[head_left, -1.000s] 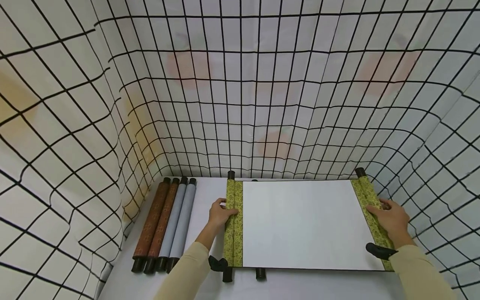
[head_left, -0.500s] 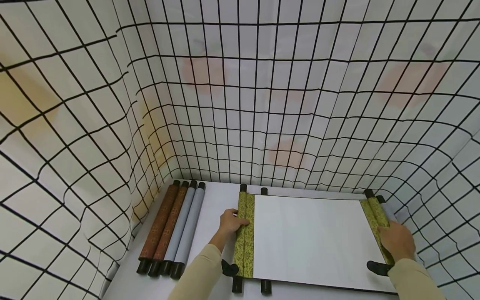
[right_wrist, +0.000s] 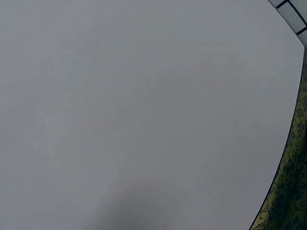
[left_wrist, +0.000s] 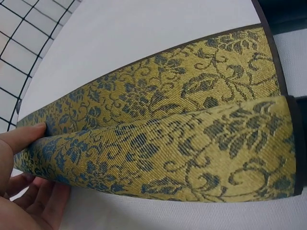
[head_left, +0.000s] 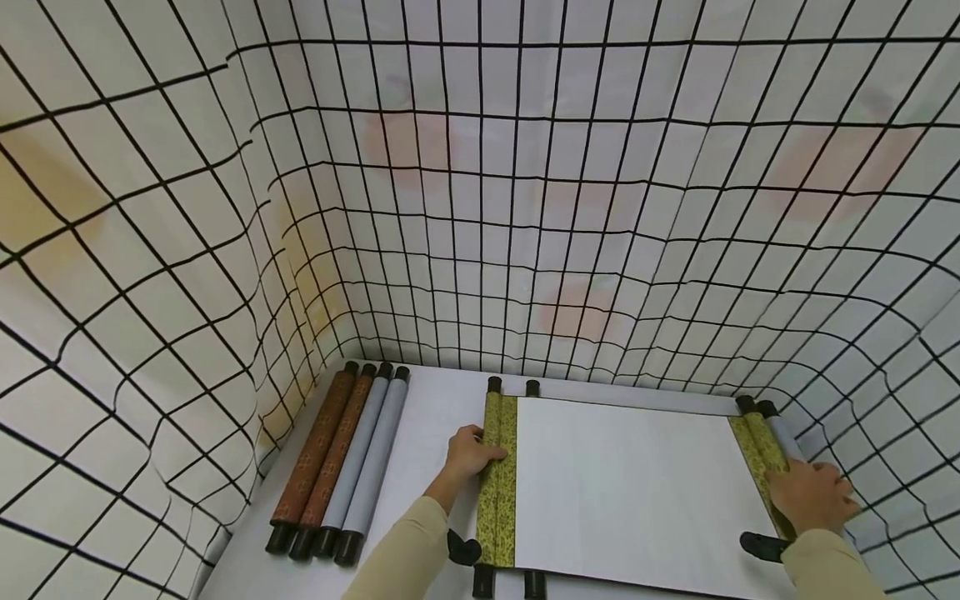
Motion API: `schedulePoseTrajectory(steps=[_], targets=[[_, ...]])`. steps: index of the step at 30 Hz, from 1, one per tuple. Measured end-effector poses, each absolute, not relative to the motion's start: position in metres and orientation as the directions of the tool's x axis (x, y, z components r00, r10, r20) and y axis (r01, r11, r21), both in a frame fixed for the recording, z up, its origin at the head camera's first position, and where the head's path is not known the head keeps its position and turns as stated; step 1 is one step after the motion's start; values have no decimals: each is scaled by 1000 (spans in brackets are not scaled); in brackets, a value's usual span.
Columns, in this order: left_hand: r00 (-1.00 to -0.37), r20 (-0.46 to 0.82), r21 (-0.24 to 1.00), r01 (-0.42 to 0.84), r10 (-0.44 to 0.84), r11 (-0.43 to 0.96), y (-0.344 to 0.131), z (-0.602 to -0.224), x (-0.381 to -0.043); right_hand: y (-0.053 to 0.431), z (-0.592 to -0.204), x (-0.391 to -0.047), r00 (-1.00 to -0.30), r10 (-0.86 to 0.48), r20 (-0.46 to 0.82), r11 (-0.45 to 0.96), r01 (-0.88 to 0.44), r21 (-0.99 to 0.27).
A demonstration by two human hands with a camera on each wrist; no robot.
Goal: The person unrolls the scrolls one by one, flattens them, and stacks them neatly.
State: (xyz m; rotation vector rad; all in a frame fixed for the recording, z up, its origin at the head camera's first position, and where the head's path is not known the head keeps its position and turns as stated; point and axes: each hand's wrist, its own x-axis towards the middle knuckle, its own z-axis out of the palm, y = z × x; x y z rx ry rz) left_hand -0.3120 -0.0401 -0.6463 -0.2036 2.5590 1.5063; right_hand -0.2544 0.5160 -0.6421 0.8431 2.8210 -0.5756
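An unrolled hanging scroll with a white sheet (head_left: 630, 492) and yellow-green brocade ends lies across the table's right half. My left hand (head_left: 468, 454) holds its rolled left end (head_left: 490, 500), thumb on top. In the left wrist view the thumb (left_wrist: 31, 136) presses the flower-patterned brocade (left_wrist: 158, 153) while the other fingers curl underneath. My right hand (head_left: 813, 496) rests over the rolled right end (head_left: 768, 442), its fingers spread towards the right. That hand is out of the right wrist view, which shows mostly the white sheet (right_wrist: 144, 105) and a brocade edge (right_wrist: 292, 167).
Two brown rolled scrolls (head_left: 318, 450) and two pale blue ones (head_left: 375, 458) lie side by side at the left. A pale blue roll (head_left: 783, 433) lies against the right brocade end. A black rod end (head_left: 533, 388) pokes out beneath the sheet. Black wire grid (head_left: 480, 208) surrounds the table.
The scroll's right end has come down, and the pale blue roll beside it has come into view. My right hand has loosened from gripping to spread fingers. The left hand keeps its hold.
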Motion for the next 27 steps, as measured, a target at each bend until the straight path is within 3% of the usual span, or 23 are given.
schedulePoseTrajectory(steps=[7,16,27], targets=[[-975,-223,877,-206,-12,435,-41,-642,-312,527,-652,-255,-817,489,-307,732,575,-366],[-975,-223,895,-208,-8,395,-41,-630,-315,521,-643,-260,-861,459,-220,804,508,-308],[-972,-236,881,-212,3,422,-39,-642,-316,519,-647,-263,-848,485,-214,794,529,-299]])
